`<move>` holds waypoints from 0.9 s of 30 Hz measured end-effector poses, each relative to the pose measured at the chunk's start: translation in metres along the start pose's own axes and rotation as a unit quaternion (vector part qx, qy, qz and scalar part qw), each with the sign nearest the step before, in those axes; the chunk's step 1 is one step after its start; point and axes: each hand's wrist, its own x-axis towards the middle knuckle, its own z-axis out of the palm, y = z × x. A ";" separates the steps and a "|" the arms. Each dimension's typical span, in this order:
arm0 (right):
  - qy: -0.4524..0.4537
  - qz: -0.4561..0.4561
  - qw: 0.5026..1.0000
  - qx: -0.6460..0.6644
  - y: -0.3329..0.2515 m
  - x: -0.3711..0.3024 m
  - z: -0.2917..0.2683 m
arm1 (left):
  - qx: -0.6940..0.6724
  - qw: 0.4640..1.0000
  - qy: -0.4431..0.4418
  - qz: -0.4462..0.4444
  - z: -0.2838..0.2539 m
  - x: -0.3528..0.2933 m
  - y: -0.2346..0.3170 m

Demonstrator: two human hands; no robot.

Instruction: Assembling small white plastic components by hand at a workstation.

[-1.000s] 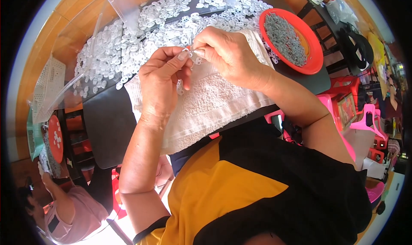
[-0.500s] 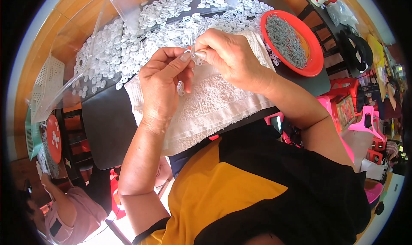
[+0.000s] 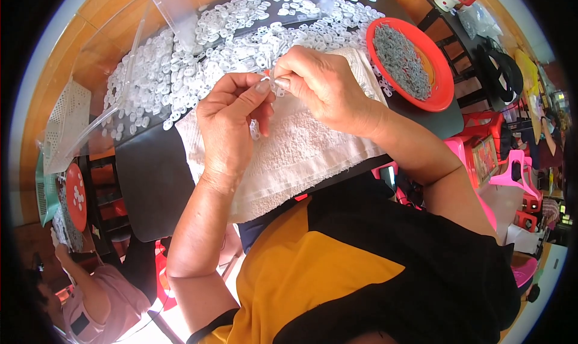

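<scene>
My left hand (image 3: 232,118) and my right hand (image 3: 319,85) meet fingertip to fingertip over a white towel (image 3: 301,157) on a dark table (image 3: 147,181). Between the fingertips both hands pinch one small white plastic ring piece (image 3: 269,79). A large heap of the same white plastic pieces (image 3: 198,55) covers the table beyond the hands. To the right stands a red bowl (image 3: 442,88) filled with small grey pieces (image 3: 400,58).
A clear plastic sheet or bag (image 3: 120,61) lies over the left part of the heap. A white perforated basket (image 3: 66,115) sits at far left. Another person (image 3: 90,290) sits at lower left beside a red plate. Pink and red plastic stools (image 3: 506,169) stand on the right.
My hands have stayed together over the towel, with only slight finger motion on the small piece.
</scene>
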 end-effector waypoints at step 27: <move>-0.008 0.072 0.995 0.071 0.005 0.001 0.005 | -0.016 1.000 0.014 -0.013 -0.007 0.008 -0.003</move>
